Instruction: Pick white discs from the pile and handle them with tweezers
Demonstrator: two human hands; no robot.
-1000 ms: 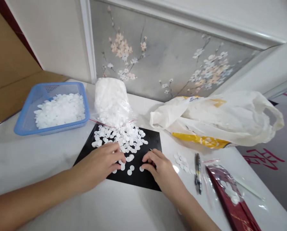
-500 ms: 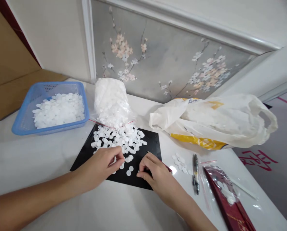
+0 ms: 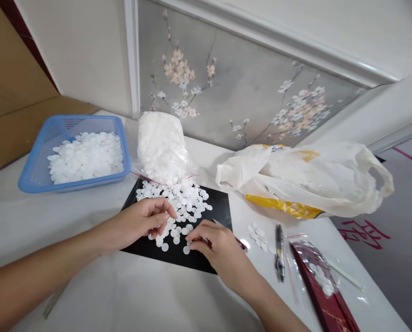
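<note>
Many small white discs (image 3: pixel 192 200) lie heaped on a black mat (image 3: pixel 206 263), spilling from the mouth of a clear plastic bag of discs (image 3: pixel 160 143). My left hand (image 3: pixel 146 221) hovers over the mat's left part, its fingers curled in and the thumb near the index finger; what they hold, if anything, cannot be made out. Lower on the mat, my right hand (image 3: pixel 216 244) has thumb and index finger closed at a loose white disc near the front discs. A thin dark and red object (image 3: pixel 242 244) lies partly hidden behind the right hand.
A blue basket (image 3: pixel 74 188) at the left holds a pile of discs. To the right lie a white and yellow carrier bag (image 3: pixel 316 180), a few loose discs (image 3: pixel 259 237), a black pen (image 3: pixel 279 253), and a clear bag with discs (image 3: pixel 321 276) over a red packet (image 3: pixel 333 309).
My right hand has moved left to the front discs. My left hand has shifted slightly up and left, and its pinch has loosened, uncovering discs. The view has tilted a little.
</note>
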